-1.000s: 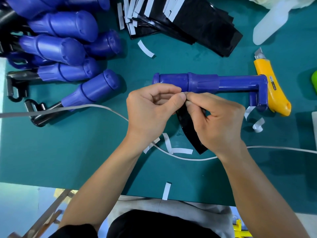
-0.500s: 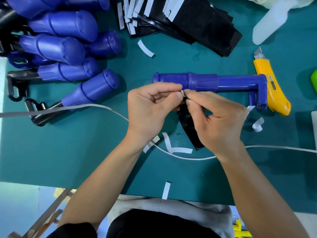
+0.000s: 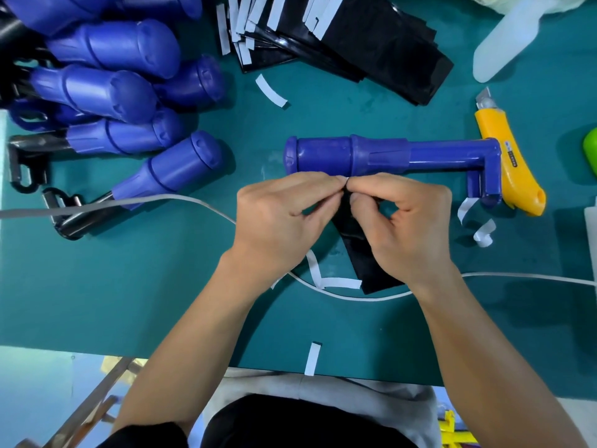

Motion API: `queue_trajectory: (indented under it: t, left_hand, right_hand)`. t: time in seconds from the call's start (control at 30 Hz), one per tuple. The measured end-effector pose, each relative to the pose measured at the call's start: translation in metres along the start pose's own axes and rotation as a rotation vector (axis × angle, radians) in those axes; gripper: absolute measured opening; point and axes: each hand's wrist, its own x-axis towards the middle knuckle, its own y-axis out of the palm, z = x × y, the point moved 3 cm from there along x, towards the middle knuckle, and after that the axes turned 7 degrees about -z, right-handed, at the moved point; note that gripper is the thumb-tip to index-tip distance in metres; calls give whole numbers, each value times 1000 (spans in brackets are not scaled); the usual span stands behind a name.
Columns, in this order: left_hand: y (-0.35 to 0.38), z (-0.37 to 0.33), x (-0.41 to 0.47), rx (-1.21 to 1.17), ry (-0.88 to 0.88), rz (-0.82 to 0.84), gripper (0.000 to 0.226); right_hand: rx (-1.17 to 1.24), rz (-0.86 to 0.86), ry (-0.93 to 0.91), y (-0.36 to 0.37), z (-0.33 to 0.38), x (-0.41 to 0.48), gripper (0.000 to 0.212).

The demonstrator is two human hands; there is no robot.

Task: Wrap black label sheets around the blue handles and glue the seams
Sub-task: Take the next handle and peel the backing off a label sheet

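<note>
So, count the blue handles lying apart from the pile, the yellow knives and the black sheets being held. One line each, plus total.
Blue handle, lying alone: 1
Yellow knife: 1
Black label sheet, held: 1
Total: 3

A small assembly workshop: a green cutting mat (image 3: 129,286), piled blue handles (image 3: 106,88) upper left, stacked black sheets (image 3: 371,40) at top, a yellow knife (image 3: 507,169) right.

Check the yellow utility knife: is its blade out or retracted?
Out. A short grey blade tip shows past the far end of the yellow utility knife.
</note>
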Motion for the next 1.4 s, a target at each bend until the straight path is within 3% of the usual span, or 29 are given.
queue_trajectory:
  t: [0.4, 0.5, 0.63, 0.77, 1.07, 1.4]
  left_hand:
    - [3, 4, -3, 75, 7, -80, 5]
    - [5, 4, -4, 29, -107, -106, 9]
    - [7, 2, -1, -119, -429, -66, 24]
    - [6, 1, 3, -212, -610, -57, 31]
    - [4, 4, 7, -357, -674, 43, 23]
    - [3, 10, 9, -580, -771, 112, 16]
  right_hand:
    - [11, 26, -12, 5, -6, -2, 16]
    - [-10, -8, 0, 6, -5, -3, 15]
    - [0, -33, 36, 5, -4, -3, 15]
    - [1, -47, 59, 4, -3, -1, 17]
    - [0, -64, 87, 1, 0, 1, 18]
    - [-162, -105, -175, 3, 8, -3, 24]
